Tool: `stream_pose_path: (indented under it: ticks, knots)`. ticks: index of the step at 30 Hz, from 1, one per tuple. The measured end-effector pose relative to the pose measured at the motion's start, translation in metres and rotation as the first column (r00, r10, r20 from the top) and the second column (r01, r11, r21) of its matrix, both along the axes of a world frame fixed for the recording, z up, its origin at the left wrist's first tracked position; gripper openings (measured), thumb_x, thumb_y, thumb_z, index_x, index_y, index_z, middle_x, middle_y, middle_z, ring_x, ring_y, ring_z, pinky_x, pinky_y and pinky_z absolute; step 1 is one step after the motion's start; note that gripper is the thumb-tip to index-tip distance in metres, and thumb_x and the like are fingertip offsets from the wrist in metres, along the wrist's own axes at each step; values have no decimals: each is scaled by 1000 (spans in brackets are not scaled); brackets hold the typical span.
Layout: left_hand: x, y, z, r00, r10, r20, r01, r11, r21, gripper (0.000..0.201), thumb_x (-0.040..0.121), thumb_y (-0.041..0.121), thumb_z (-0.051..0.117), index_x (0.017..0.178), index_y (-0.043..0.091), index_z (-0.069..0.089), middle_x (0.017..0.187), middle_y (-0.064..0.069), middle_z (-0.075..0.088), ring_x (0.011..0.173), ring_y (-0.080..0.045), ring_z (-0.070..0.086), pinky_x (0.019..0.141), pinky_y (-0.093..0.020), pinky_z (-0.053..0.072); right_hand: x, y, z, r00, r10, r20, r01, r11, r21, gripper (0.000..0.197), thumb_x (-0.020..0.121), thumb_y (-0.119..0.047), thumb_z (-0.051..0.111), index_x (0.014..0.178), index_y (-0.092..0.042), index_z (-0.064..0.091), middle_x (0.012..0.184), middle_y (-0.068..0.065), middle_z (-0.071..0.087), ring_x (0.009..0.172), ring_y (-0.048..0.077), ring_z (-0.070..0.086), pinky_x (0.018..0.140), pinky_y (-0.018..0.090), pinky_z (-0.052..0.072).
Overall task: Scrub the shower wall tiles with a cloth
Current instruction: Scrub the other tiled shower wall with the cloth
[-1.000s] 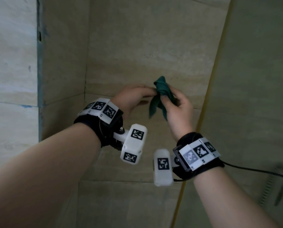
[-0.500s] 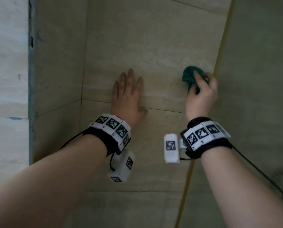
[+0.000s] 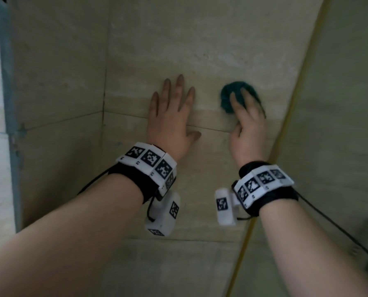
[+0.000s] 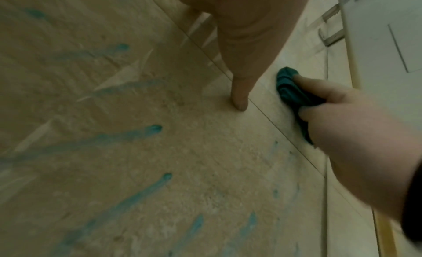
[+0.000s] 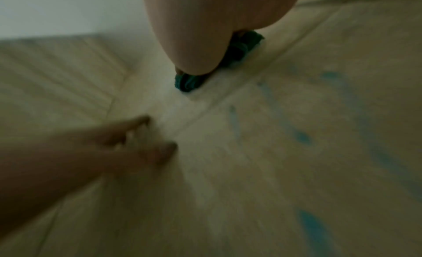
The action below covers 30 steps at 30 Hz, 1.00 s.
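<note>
A bunched dark green cloth [image 3: 227,99] lies against the beige shower wall tile [image 3: 178,50]. My right hand [image 3: 247,123] covers its right side and presses it to the wall. In the left wrist view the cloth [image 4: 285,85] runs between the forefinger and thumb of my right hand [image 4: 354,125]. My left hand [image 3: 170,116] rests flat on the same tile just left of the cloth, fingers spread and straight, holding nothing. The right wrist view is blurred; the cloth [image 5: 187,83] pokes out under my right hand [image 5: 205,35], with my left hand [image 5: 114,143] lower left.
Blue-green streaks [image 4: 137,134] run down the tile below my hands. A yellow strip [image 3: 294,99] marks the corner with the right-hand wall. A blue-grey upright edge [image 3: 7,103] stands far left. A black cable [image 3: 339,228] trails from my right wrist. Metal brackets [image 4: 331,36] sit beyond the cloth.
One second ago both hands held the cloth in the air. The left hand then let go and went flat on the wall. The right hand has moved the cloth down and left along the tile.
</note>
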State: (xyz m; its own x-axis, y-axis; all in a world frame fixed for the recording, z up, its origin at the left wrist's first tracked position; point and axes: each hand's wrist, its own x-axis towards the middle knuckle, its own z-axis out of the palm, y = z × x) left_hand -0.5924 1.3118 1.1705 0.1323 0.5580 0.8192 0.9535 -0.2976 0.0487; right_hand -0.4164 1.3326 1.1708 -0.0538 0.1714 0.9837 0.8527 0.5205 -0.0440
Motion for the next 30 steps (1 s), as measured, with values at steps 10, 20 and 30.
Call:
stream_pose_path:
  ticks: [10,20,30]
  knots:
    - [6,-9,-26,983,-3,-181,-5,999,-45,87,92,44,56,154,24,-1,160,-3,-17,147,-30,-13,118,-44,-4,8,-7,-126,963,-90,255,116,989,-89,66,73,4,29,136,-13,42,145,13,34,132,34,30,108,47,25]
    - [3,-6,-31,979,2,-204,-12,999,-51,86,92,40,58,154,25,1,160,-1,-15,147,-28,-11,118,-44,-3,-7,-4,-87,978,-178,-110,161,976,-145,75,76,18,40,145,-12,38,155,15,26,142,36,21,114,42,22]
    - [3,-8,-30,976,7,-219,-24,997,-74,86,93,39,57,154,24,-1,160,-2,-17,147,-29,-13,118,-45,-3,1,-7,-107,983,-164,88,174,977,-122,80,69,20,44,142,-13,43,151,18,32,139,34,22,111,49,28]
